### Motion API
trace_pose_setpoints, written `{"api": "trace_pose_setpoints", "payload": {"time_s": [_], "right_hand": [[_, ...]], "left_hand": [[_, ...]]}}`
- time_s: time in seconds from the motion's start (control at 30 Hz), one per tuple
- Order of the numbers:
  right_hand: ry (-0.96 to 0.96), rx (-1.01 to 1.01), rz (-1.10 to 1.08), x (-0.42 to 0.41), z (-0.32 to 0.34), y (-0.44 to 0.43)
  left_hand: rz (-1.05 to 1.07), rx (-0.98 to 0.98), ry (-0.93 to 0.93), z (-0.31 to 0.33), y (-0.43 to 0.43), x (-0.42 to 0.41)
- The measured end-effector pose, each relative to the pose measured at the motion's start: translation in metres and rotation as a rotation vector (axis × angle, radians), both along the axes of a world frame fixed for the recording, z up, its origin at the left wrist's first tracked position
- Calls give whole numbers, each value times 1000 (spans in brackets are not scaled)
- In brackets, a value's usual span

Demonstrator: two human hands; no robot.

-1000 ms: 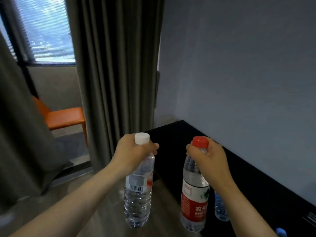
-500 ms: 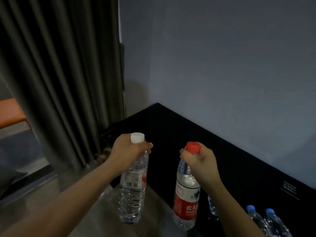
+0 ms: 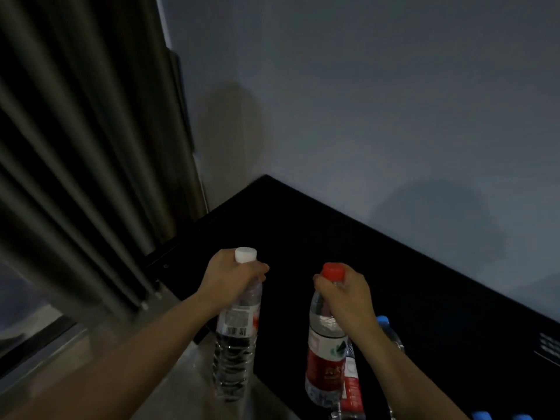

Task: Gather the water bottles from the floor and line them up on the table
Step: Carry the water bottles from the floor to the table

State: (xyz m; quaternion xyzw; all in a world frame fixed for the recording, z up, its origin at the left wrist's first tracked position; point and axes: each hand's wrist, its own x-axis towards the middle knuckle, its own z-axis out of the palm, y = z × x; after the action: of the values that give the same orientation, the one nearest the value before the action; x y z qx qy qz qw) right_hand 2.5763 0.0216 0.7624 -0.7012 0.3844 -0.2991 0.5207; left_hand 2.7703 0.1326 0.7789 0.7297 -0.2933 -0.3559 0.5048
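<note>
My left hand grips the neck of a clear water bottle with a white cap, which hangs upright over the near left edge of the black table. My right hand grips the neck of a red-capped bottle with a red label, held upright over the table. Behind my right arm stands a blue-capped bottle, partly hidden. Another red-labelled bottle shows just behind the one I hold. Two blue caps peek in at the bottom right.
The black table runs along a grey wall into the corner. Dark curtains hang at the left, down to the grey floor. A small white printed label lies on the table at the right edge.
The view has swung right and closer to the table; the orange chair and window have left the frame. Both hands keep holding their bottles, now nearer the table.
</note>
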Motion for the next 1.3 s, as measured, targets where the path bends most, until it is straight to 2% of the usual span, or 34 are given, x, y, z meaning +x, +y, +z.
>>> {"api": "trace_pose_setpoints", "payload": {"time_s": [0.13,0.3,0.37,0.43,0.73,0.9,1.17,1.3], "right_hand": [[18,101,6,13,-24,-19],[135,96,-78,42,-54,-37],[161,127,-63,45,-55,-36],[228,192,-140,62,-82,-55],[312,342,-268,67,-122,-73],[309,413,-308,68,-137,-84],[432,453,-329,76,-152,-102],[469,449,-341,76,-158,-103]], "left_hand": [[-60,28,46,-20,-26,18],[-159,134,-25,-58,-59,44],[-193,168,-68,-69,-63,45],[-261,254,-84,-102,-88,66],[-251,371,-22,-133,-115,69],[-293,411,-60,-154,-138,66],[-285,492,-171,-173,-156,62],[-314,521,-296,-179,-150,65]]}}
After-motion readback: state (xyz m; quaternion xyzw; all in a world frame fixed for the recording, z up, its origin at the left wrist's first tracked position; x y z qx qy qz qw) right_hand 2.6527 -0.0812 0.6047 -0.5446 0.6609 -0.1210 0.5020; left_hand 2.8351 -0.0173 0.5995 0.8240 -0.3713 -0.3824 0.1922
